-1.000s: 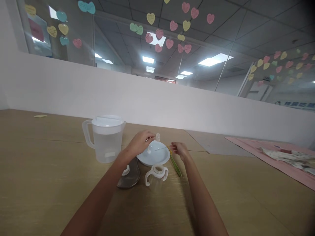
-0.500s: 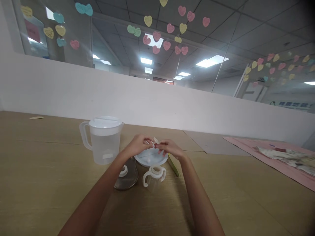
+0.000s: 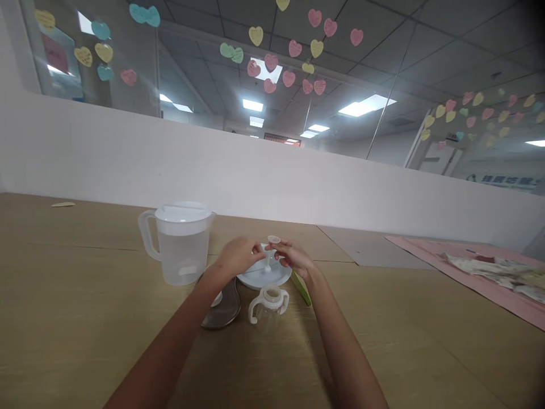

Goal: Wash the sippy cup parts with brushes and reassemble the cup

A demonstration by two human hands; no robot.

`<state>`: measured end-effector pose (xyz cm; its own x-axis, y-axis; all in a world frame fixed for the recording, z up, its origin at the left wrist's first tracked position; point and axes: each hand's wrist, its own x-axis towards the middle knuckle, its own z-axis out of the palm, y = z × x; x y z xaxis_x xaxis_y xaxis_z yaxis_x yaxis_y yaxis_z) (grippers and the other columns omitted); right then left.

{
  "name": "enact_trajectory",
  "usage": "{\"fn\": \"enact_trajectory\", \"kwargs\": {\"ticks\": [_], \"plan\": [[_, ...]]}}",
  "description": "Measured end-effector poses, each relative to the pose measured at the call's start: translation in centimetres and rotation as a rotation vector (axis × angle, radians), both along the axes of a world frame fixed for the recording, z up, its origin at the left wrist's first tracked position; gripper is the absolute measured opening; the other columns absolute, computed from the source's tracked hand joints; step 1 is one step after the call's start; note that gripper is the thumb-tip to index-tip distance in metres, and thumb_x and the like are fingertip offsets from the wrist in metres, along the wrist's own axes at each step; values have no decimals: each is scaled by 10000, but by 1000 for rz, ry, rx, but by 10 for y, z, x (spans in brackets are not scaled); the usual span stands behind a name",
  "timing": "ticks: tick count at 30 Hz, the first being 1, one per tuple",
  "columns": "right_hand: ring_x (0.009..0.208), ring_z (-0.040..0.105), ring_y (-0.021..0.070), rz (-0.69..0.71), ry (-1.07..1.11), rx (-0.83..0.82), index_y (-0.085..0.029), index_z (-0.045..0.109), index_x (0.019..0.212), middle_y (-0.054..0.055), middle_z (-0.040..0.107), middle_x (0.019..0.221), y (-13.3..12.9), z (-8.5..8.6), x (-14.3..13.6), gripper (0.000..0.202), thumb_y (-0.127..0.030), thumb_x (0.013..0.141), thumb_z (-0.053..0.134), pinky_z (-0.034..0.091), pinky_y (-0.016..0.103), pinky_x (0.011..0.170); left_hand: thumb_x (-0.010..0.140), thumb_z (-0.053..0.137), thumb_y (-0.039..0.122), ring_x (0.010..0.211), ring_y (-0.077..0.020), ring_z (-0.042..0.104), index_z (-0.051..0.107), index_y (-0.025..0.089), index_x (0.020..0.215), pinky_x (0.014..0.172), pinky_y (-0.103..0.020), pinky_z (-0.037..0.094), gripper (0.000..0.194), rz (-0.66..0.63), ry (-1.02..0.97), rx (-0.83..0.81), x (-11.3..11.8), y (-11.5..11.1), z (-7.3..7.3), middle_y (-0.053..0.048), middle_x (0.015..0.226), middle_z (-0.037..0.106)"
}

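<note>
Over a white plate (image 3: 255,279), my right hand (image 3: 294,257) pinches a small round translucent piece (image 3: 273,240) by its edge. A thin pale stem with a white knob (image 3: 267,268) hangs below that piece, over the plate. Close by on the left, my left hand (image 3: 239,254) has its fingers curled together; whether anything is in them is hidden. Nearer me stands a clear bottle (image 3: 268,315) without a lid, with a white two-handled collar. A curved metal tray (image 3: 227,309) lies partly under my left forearm, a white ring (image 3: 217,299) on it.
A lidded translucent jug (image 3: 183,255) of clear liquid stands at the left. A long green item (image 3: 301,288) lies right of the plate. Farther right, a pink mat (image 3: 426,250) carries crumpled cloth (image 3: 489,270). A white wall (image 3: 272,182) borders the table's back.
The round piece has tilted to lie level, and its knobbed stem has swung up and to the right. My left hand has drawn slightly away from the piece.
</note>
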<state>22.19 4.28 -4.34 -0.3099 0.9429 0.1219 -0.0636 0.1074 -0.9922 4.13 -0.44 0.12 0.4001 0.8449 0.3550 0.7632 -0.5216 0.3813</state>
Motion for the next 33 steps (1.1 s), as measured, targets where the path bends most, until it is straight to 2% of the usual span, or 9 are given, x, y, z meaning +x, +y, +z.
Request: {"fn": "enact_trajectory", "kwargs": {"ticks": [3, 6, 8, 10, 13, 19, 24, 29, 33], "plan": [[505, 440, 46, -24, -118, 25, -154, 604, 830, 39, 625, 833, -1, 1, 9, 259, -327, 639, 628, 255, 144, 349, 746, 467, 404, 668, -155, 568, 672, 176, 777, 571, -226, 360, 307, -156, 92, -142, 2, -13, 6, -20, 734, 656], [510, 441, 49, -53, -267, 76, -150, 619, 760, 22, 620, 783, -3, 2, 15, 186, -300, 654, 591, 280, 147, 371, 713, 507, 470, 817, -172, 573, 650, 195, 939, 646, -218, 384, 383, -287, 131, -294, 7, -23, 7, -24, 906, 649], [505, 450, 57, -93, -419, 115, -150, 638, 779, 12, 616, 721, -3, 1, 18, 184, -274, 667, 563, 291, 154, 378, 659, 557, 521, 912, -188, 553, 603, 221, 1051, 703, -227, 392, 496, -317, 175, -343, 11, -27, 6, -30, 1030, 614], [518, 483, 70, -149, -679, 192, -156, 655, 828, 5, 622, 686, -1, -1, 18, 205, -249, 697, 527, 323, 161, 403, 609, 600, 539, 939, -198, 542, 573, 239, 1093, 717, -238, 394, 571, -335, 230, -347, 13, -28, 3, -28, 1083, 587], [627, 564, 100, -230, -1047, 305, -166, 679, 834, 20, 659, 742, 3, -6, 16, 198, -181, 685, 549, 400, 175, 524, 582, 645, 479, 905, -197, 548, 589, 242, 1038, 686, -240, 394, 517, -366, 293, -328, 17, -27, -2, -14, 1049, 591], [824, 612, 213, -316, -1298, 307, -142, 697, 767, 128, 674, 863, 11, -22, -2, 196, -79, 633, 568, 427, 257, 690, 582, 660, 374, 875, -189, 547, 604, 248, 970, 618, -229, 381, 412, -368, 322, -328, 20, -24, -6, 10, 967, 606], [841, 605, 262, -261, -1338, 306, -76, 680, 739, 190, 661, 853, 17, -39, -19, 152, -111, 651, 561, 429, 297, 697, 580, 664, 338, 835, -173, 559, 608, 242, 989, 590, -221, 382, 424, -378, 336, -348, 19, -26, -3, 17, 987, 612], [722, 589, 184, -132, -1164, 334, -133, 631, 577, 55, 667, 698, 18, -49, -21, 42, -159, 608, 619, 426, 236, 643, 540, 690, 280, 864, -175, 556, 614, 245, 974, 632, -222, 402, 443, -403, 349, -362, 18, -26, -1, 18, 1032, 604], [695, 570, 124, -130, -922, 363, -163, 610, 690, 1, 654, 723, 18, -43, -16, 63, -188, 686, 553, 424, 195, 617, 518, 707, 245, 899, -189, 551, 617, 255, 986, 681, -230, 410, 477, -425, 333, -342, 17, -23, -3, 13, 1023, 616]]}}
